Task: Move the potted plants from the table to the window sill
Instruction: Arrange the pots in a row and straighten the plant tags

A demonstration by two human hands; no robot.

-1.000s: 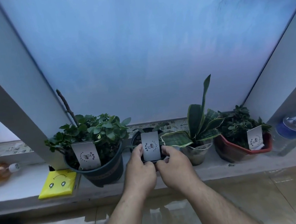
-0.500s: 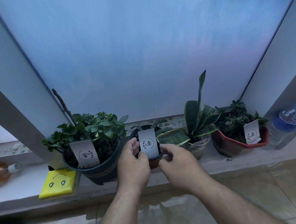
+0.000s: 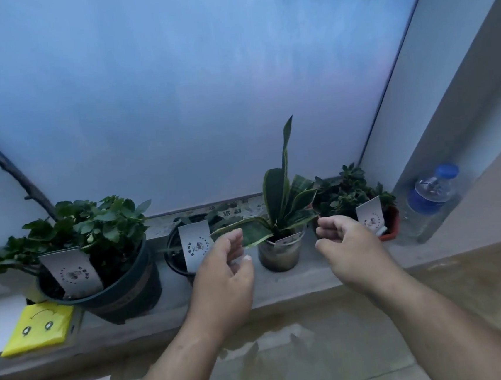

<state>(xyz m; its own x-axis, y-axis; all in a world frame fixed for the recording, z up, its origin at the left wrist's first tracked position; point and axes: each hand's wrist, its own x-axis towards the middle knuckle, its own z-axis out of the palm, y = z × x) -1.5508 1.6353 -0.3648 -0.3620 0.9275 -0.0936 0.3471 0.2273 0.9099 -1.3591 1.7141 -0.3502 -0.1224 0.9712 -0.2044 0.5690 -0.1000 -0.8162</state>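
The frosted window pane (image 3: 202,87) is filling the view above and beyond both hands. The window sill (image 3: 283,287) is running left to right just beyond the hands and is carrying four potted plants. The large dark pot (image 3: 121,291), well left of the left hand (image 3: 224,281), is holding a leafy plant with a bare twig; a grey card (image 3: 70,273) with a ring of dots and a small unreadable emblem is standing in it. The clear pot with the snake plant (image 3: 279,217) is sitting between the two hands, one striped leaf reaching over the left hand's fingertips. The red pot (image 3: 392,228) with a small bushy plant is standing just beyond the right hand (image 3: 349,247) and is bearing a similar card (image 3: 369,216). The small black pot (image 3: 174,252) is standing just left of the left hand, its card (image 3: 195,244) partly hidden behind that hand. A water bottle (image 3: 427,200) with a blue label, text unreadable, is lying far right of the right hand. A yellow packet (image 3: 37,328) printed with a smiling face is lying far left. Printed characters are showing on the strip (image 3: 236,211) at the pane's base. Both hands are hovering loosely curled, holding nothing.
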